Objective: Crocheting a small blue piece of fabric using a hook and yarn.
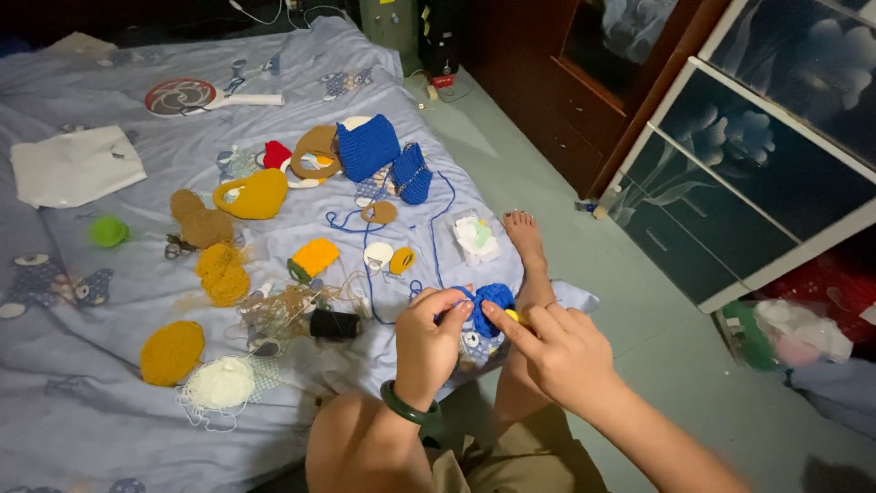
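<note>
My left hand (429,340), with a dark green bangle on its wrist, pinches a small blue crocheted piece (494,296) in front of my knees. My right hand (558,345) is closed on a yellow-handled crochet hook (512,315), index finger stretched toward the blue piece. A blue yarn strand (369,274) runs from the piece back over the bed sheet (109,393) to larger blue crocheted pieces (368,146). My bare foot (525,233) rests at the edge of the bed.
On the sheet lie mustard, yellow, brown and white crocheted parts (222,272), a black thread spool (334,324), a green pompom (109,231), a white cloth (75,164), an electric swatter (193,95). A wooden cabinet (584,100) and glass-door wardrobe (757,155) stand to the right.
</note>
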